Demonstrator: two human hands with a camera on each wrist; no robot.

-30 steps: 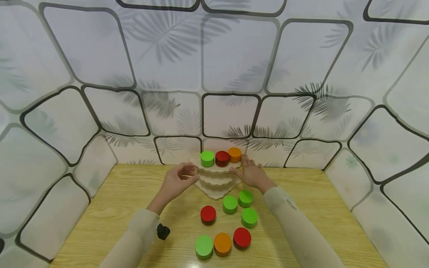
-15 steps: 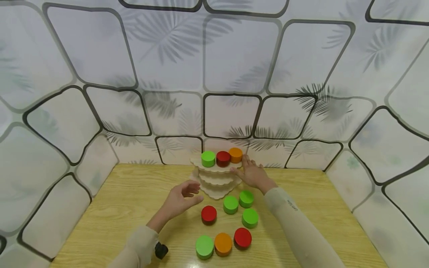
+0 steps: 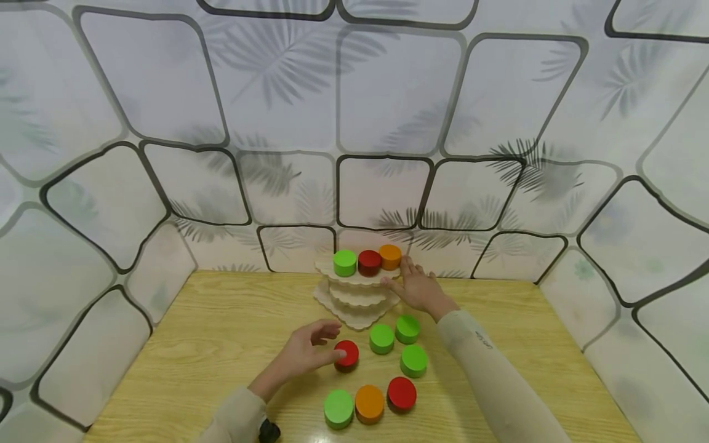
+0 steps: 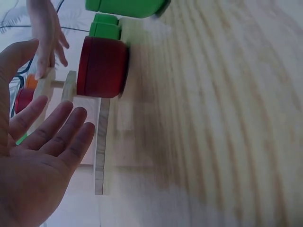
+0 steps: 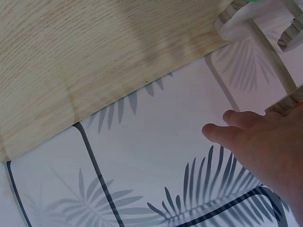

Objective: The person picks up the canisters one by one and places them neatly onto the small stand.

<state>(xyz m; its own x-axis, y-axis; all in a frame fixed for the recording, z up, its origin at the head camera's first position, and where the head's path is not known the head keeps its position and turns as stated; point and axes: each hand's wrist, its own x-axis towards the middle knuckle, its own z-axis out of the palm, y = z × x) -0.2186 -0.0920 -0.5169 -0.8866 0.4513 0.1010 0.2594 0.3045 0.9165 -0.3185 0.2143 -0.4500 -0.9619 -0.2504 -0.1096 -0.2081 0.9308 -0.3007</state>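
Observation:
My left hand is beside a red disc on the table, its thumb overlapping the disc in the head view. The left wrist view shows the left hand with loosely bent fingers apart from that red disc. At the back stands a pale three-tiered stand. On its top tier are a green disc, a dark red disc and an orange disc. My right hand rests against the top tier's right edge, fingers fairly straight; the right wrist view partly hides this contact.
Green discs lie in front of the stand. Nearer the front are a light green disc, an orange disc and another red disc. A patterned wall borders the wooden table behind the stand.
My left hand has moved down and slightly right, from beside the stand to the nearest red disc. The right hand stays at the top tier.

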